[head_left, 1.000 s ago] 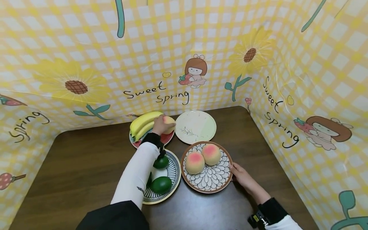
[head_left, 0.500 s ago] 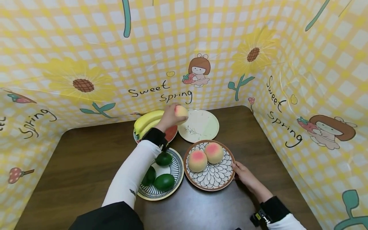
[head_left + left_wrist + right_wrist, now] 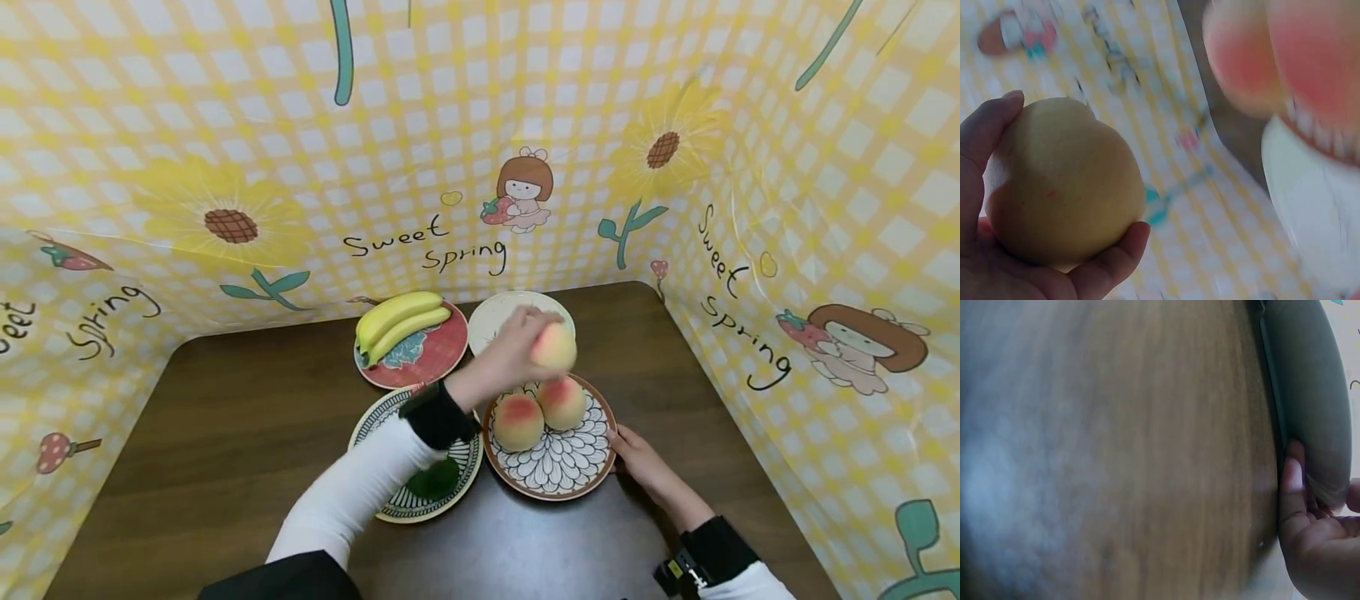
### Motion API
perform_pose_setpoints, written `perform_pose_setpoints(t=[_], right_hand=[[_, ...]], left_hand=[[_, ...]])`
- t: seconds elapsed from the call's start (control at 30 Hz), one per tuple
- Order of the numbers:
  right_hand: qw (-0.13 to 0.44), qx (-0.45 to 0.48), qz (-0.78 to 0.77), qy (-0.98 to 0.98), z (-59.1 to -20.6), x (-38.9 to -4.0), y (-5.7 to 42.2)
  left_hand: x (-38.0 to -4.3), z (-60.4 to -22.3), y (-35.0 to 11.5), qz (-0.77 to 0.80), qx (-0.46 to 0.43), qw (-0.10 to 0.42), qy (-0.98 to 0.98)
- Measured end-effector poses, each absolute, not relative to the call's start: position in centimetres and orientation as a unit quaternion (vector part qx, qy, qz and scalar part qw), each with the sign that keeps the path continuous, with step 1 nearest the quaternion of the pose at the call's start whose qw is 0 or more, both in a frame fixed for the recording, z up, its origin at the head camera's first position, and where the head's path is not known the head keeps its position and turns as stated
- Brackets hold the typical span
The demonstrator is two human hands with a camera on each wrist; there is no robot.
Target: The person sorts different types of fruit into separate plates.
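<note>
My left hand [image 3: 510, 350] grips a peach [image 3: 555, 348] above the far side of the brown-rimmed plate [image 3: 555, 477]. In the left wrist view the thumb and fingers curl round this peach [image 3: 1066, 181]. Two more peaches with pink tops, the left one [image 3: 519, 422] and the right one [image 3: 562, 404], lie on that plate. At its right rim, my right hand [image 3: 641, 462] pinches the plate. The right wrist view has fingers under the plate's underside [image 3: 1310, 394], and part of the thumb at the frame's edge.
Bananas [image 3: 401, 321] lie on a red plate [image 3: 447, 354] at the back left. A pale plate [image 3: 487, 321] stands beside it, partly behind my left hand. Nearer, my left arm crosses a blue-patterned plate [image 3: 367, 423] with a dark green oval fruit [image 3: 435, 481]. Patterned cloth [image 3: 405, 167] walls the table.
My left hand has lifted the peach off the red plate and carried it right, over the pale plate to above the brown-rimmed one. My right hand still holds the rim.
</note>
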State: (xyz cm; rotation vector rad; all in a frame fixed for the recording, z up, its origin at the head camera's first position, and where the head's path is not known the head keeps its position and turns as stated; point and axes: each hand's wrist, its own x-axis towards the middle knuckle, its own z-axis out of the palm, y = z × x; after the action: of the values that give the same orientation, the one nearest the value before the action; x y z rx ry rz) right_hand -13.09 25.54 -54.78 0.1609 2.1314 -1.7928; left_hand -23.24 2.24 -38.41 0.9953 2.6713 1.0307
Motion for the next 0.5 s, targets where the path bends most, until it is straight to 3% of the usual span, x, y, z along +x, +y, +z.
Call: perform_pose_setpoints(t=[0.23, 0.5], right_hand=[[0.176, 0.022, -0.653, 0.736, -54.8, -12.9, 25.9], [0.180, 0.024, -0.661, 0.728, -54.9, -12.9, 25.8]], left_hand=[[-16.7, -41.3, 4.3, 0.242, 0.406, 0.043, 0.880], [-13.6, -46.5, 5.9, 0.096, 0.374, -0.034, 0.922]])
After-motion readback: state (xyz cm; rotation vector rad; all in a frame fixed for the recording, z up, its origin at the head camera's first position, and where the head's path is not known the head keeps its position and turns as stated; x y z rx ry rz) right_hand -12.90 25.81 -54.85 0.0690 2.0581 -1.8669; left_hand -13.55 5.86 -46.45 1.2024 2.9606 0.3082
